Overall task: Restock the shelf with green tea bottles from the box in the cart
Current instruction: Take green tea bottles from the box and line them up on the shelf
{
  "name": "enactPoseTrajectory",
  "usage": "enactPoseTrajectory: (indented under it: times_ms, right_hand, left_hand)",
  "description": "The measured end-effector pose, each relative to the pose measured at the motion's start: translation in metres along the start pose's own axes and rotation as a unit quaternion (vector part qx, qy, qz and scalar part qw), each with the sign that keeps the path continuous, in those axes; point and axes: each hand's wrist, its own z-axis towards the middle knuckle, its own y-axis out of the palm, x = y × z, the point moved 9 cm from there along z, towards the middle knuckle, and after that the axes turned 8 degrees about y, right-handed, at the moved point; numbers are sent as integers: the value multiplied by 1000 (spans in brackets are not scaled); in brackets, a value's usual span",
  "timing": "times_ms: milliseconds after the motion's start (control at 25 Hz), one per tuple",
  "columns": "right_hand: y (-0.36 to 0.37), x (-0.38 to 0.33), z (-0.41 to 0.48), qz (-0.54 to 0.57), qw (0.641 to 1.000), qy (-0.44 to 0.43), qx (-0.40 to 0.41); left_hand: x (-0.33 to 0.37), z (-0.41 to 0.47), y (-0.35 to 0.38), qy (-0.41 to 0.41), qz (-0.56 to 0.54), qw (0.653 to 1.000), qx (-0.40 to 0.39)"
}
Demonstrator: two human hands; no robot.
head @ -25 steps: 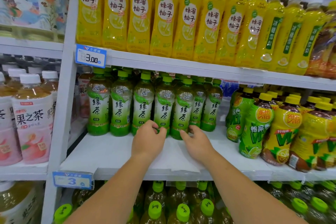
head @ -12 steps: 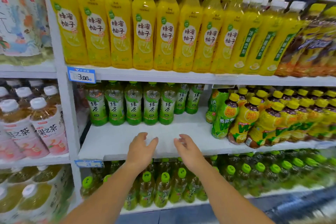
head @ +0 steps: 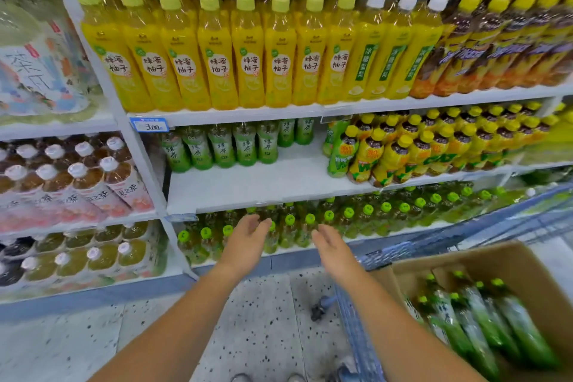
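Hovering empty left hand (head: 248, 240), right hand (head: 331, 250), box (head: 527, 260) of green tea bottles (head: 483, 322) right

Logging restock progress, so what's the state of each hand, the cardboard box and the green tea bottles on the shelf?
Left hand, open, holding nothing.
Right hand, open, holding nothing.
Brown cardboard box, top open, green-capped plastic bottles lying inside.
Green-labelled plastic tea bottles on the white metal shelf, upright, set back from its front edge.
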Motion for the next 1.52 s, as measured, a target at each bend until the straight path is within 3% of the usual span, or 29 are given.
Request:
enactPoseTrajectory:
  times_ms: [400, 800, 1240, 1520]
  right_hand:
    - [-80, 88, -128, 26, 988, 84, 127]
    - [-195, 205, -176, 56, 967, 161, 191]
    - [-360, 326, -123, -41, 975, 190, 111]
    - [-427, 400, -49, -128, 963, 219, 95]
  left_hand:
    - [42, -89, 112, 2, -14, 989, -147]
    - [31, -165, 277, -39, 1, 963, -267]
    - [23, -183, 479, -99, 23, 965, -240]
    - [-47, -137, 573, -151, 21, 959, -237]
